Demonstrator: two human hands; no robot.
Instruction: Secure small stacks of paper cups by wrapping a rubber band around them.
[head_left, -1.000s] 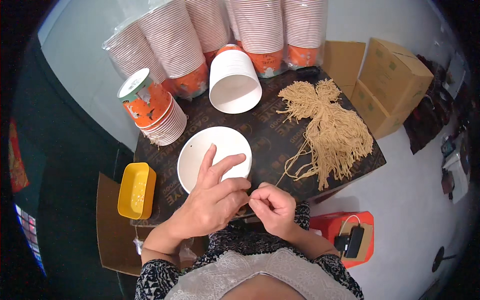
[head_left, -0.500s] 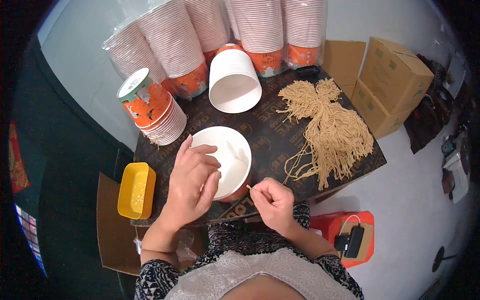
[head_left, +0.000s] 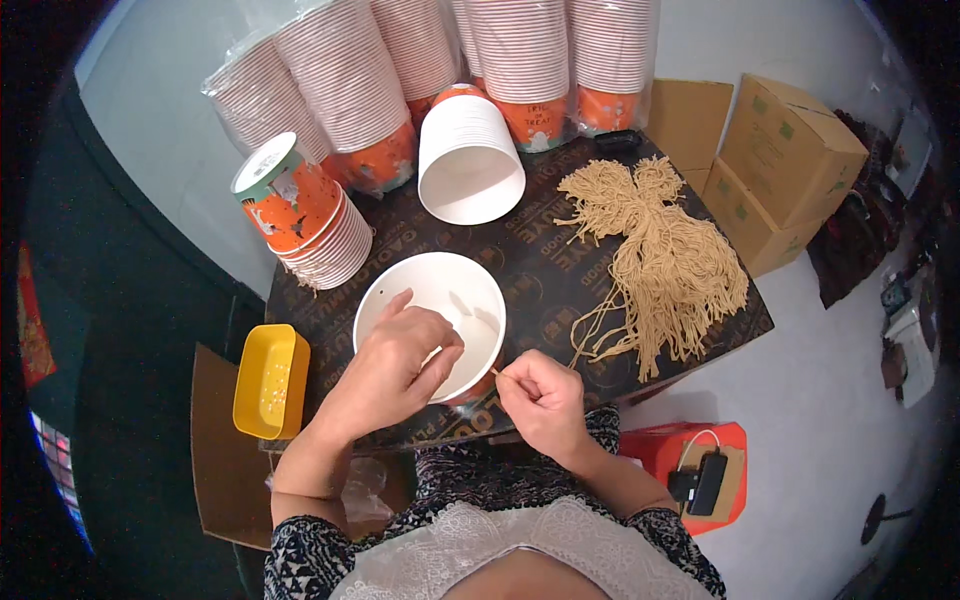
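A white-lined paper bucket (head_left: 385, 270) with an orange outside stands near the table's front edge, its mouth facing up. A small dark hole shows in its left inner wall. My left hand (head_left: 395, 365) is over the mouth, its bent fingers reaching inside. Thumb and fingers look apart, though some fingertips are hidden behind the hand. Beside the bucket's lower right wall, my right hand (head_left: 545, 400) is closed in a pinch. Between its thumb and forefinger is a short tan cord end (head_left: 496, 372), touching the orange outer wall.
A bundle of tan cords (head_left: 670, 270) lies on the right of the dark table (head_left: 540, 250). Behind are a white bucket stack (head_left: 465, 140) on its side and bagged stacks (head_left: 350, 90). Leftward stand an orange bucket stack (head_left: 305, 215) and a yellow tray (head_left: 290, 385) holding small pale bits.
My left hand has moved slightly right and down into the bucket, its fingers curling more. The bucket has shifted or turned a little, baring the hole. My right hand keeps its pinch.
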